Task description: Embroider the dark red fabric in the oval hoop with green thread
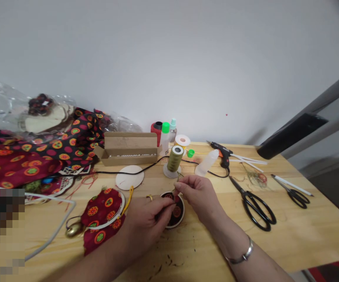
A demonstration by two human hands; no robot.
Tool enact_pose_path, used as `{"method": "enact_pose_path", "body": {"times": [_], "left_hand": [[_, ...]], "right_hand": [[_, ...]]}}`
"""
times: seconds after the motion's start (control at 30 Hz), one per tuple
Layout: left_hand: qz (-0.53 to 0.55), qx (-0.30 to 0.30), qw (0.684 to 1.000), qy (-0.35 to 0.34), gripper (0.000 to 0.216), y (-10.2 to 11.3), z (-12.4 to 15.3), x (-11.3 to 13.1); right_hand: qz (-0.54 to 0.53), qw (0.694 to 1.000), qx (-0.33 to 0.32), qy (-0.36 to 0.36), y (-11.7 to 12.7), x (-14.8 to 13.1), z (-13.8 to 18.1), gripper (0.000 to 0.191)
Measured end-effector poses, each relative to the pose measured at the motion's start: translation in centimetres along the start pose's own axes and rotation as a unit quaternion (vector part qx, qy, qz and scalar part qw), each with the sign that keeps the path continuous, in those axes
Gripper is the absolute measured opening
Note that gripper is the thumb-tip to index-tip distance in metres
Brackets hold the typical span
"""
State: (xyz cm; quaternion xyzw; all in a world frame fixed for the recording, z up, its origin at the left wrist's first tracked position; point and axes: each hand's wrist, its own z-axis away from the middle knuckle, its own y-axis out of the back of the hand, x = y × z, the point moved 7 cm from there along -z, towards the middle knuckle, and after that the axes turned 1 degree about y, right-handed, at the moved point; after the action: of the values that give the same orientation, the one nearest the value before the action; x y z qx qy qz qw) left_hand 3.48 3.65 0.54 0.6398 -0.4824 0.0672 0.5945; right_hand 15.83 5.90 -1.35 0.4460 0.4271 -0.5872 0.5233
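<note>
Olive-green thread point(180, 175) comes off a cone spool point(175, 158) standing upright just beyond my hands. My right hand point(200, 196) is closed, its thumb and forefinger pinching this thread. Close beside it, my left hand point(150, 217) has thumb and fingertips pressed together on what looks like the same strand. Beneath the left fingertips lies a round disc covered in dark patterned fabric point(179, 213) with a pale rim; that hand partly hides it. Left of my left hand is a red patterned fabric disc point(106, 207) with a white rim and a yellow cord point(130, 194).
Large black-handled scissors point(254, 207), smaller scissors point(297, 196) and a glue gun point(224, 152) lie at right. A white bottle point(207, 162) leans nearby. Behind are a cardboard box point(128, 156) and a green-capped bottle point(165, 141). Patterned cloth point(81, 135) and a brass bell point(74, 229) are left.
</note>
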Motion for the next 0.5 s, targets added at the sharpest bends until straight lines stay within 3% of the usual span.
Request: {"method": "enact_pose_path", "body": {"times": [0.4, 0.5], "left_hand": [[-0.051, -0.029, 0.997, -0.053, 0.022, -1.1, 0.5, 0.1], [-0.018, 0.014, 0.999, -0.026, 0.018, 0.3, 0.3, 0.2]], "right_hand": [[-0.057, 0.997, -0.028, -0.032, -0.9, 0.1, 0.6, 0.017], [-0.049, 0.998, -0.031, -0.027, -1.0, 0.1, 0.6, 0.017]]}}
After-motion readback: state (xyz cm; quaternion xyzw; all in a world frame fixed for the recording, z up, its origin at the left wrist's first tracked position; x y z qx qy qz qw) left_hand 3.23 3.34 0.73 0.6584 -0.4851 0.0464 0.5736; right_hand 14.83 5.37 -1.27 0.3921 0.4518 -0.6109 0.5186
